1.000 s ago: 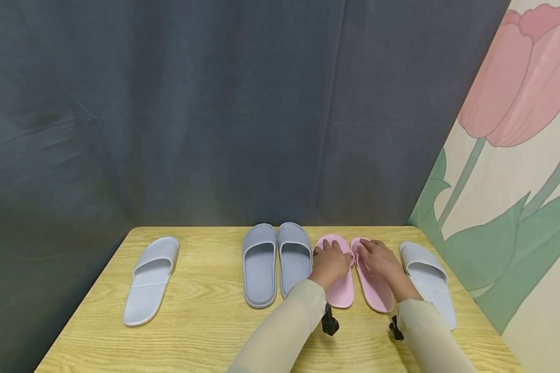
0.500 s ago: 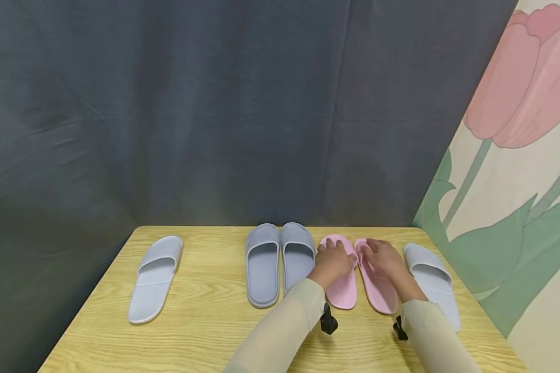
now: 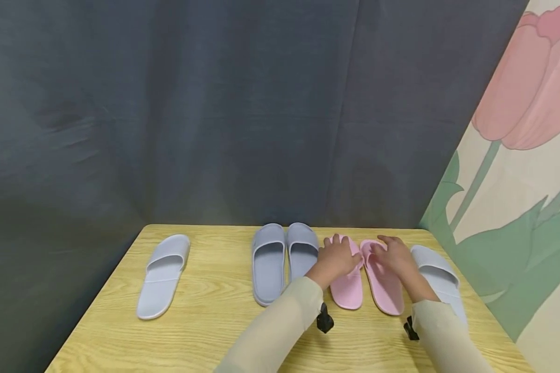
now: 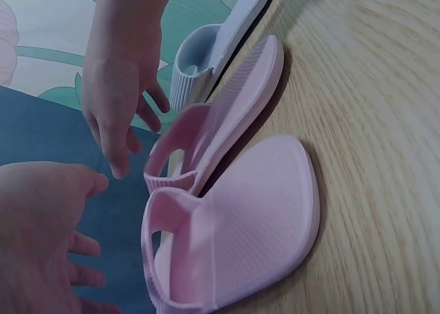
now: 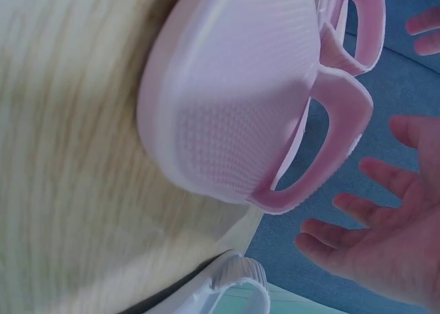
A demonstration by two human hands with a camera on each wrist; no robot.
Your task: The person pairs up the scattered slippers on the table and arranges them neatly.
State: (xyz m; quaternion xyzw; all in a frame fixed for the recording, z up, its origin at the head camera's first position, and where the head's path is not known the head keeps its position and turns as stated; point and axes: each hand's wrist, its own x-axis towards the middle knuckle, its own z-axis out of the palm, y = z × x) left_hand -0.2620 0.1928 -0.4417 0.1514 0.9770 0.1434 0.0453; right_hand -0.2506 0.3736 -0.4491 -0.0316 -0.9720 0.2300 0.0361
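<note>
Two pink slippers lie side by side on the table, the left one (image 3: 347, 290) and the right one (image 3: 386, 290), their straps touching or nearly so. My left hand (image 3: 335, 260) hovers over the left slipper's strap, and the left wrist view shows that hand (image 4: 41, 238) apart from the strap with its fingers spread. Above the right slipper is my right hand (image 3: 396, 259); in the right wrist view this hand (image 5: 392, 225) has extended fingers and a gap between them and the pink strap (image 5: 337, 149). Neither hand holds anything.
A pair of grey-blue slippers (image 3: 268, 272) stands left of the pink ones. One white slipper (image 3: 159, 290) lies at the table's left, another (image 3: 443, 285) at the right beside my right arm. A dark curtain (image 3: 242, 114) hangs behind the wooden table (image 3: 205, 336).
Both hands have lifted slightly off the pink slippers, and the fingers look more spread. The whole scene has shifted a little to the right in the head view; the slippers keep their arrangement.
</note>
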